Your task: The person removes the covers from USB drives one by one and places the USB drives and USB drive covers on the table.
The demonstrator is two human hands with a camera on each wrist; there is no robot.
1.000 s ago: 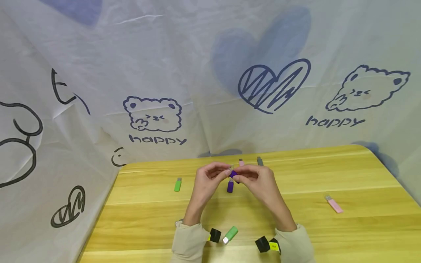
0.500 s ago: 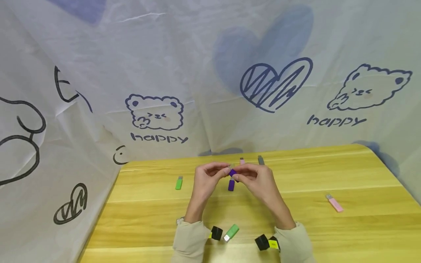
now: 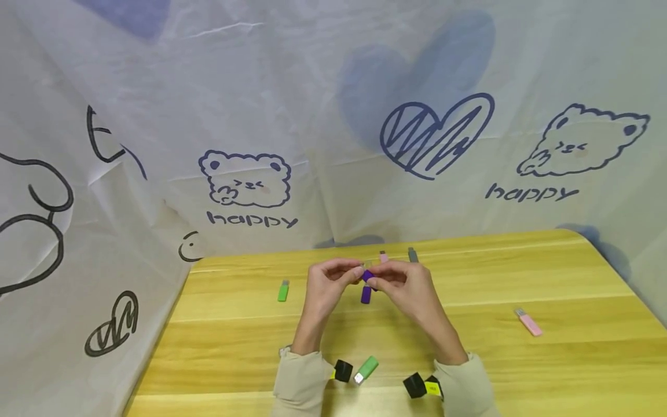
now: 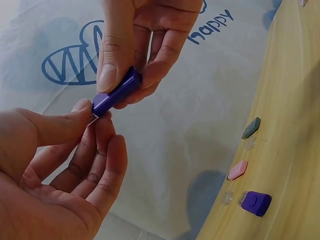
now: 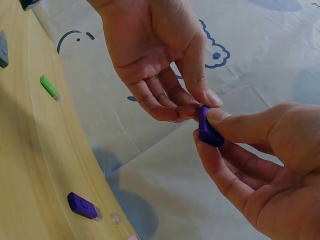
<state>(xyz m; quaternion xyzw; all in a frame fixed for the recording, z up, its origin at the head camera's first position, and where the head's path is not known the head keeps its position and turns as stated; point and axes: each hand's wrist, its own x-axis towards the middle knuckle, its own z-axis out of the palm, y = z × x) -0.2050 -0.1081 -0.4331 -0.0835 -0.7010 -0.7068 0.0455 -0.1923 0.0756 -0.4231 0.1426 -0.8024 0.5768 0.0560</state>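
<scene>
Both hands meet over the table around one purple USB flash drive (image 4: 116, 95). My right hand (image 3: 409, 286) pinches its purple body between thumb and fingers. My left hand (image 3: 325, 289) pinches the other end, where a sliver of metal or clear plastic shows beside the thumb in the left wrist view; most of that end is hidden by the fingertips. A second purple flash drive (image 5: 84, 206) lies on the table beneath the hands. Close to it, a small clear cap (image 4: 228, 198) rests on the wood.
On the wooden table (image 3: 224, 347) lie a green flash drive (image 3: 283, 291) at left, another green drive (image 3: 366, 369) between the forearms, and a pink drive (image 3: 528, 322) at right. Farther back are a second pink drive (image 3: 383, 256) and a grey drive (image 3: 413, 255).
The view shifts slightly with the head. Both hands keep their pinch on the purple flash drive, with hardly any visible movement.
</scene>
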